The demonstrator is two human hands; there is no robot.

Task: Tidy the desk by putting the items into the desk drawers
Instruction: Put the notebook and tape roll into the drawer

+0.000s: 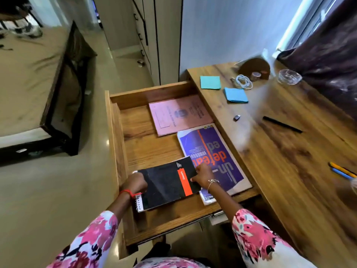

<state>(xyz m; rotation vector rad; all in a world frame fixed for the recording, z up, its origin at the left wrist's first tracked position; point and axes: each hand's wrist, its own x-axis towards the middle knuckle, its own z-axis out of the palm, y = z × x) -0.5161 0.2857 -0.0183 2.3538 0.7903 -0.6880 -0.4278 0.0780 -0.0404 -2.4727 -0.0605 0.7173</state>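
The wooden desk drawer (135, 144) is pulled wide open. Inside it lie a pink booklet (179, 115), a purple magazine (210, 157) and a black spiral notebook (168, 182) with an orange stripe. My left hand (135, 183) grips the notebook's left edge near the spiral. Its right edge is held by my right hand (202, 176), fingers curled over it where it overlaps the magazine. On the desk top (289, 151) remain two blue sticky-note pads (210, 82) (235, 95), a white cable (244, 81), a small black clip (236, 118), a black pen (282, 124) and coloured pencils (342, 171).
A glass ashtray (289, 76) and a round wooden stand (254, 67) sit at the desk's back. A dark curtain (328, 60) hangs at the right. A bed (38, 84) stands to the left across the open floor. A white cupboard (160, 35) is behind the drawer.
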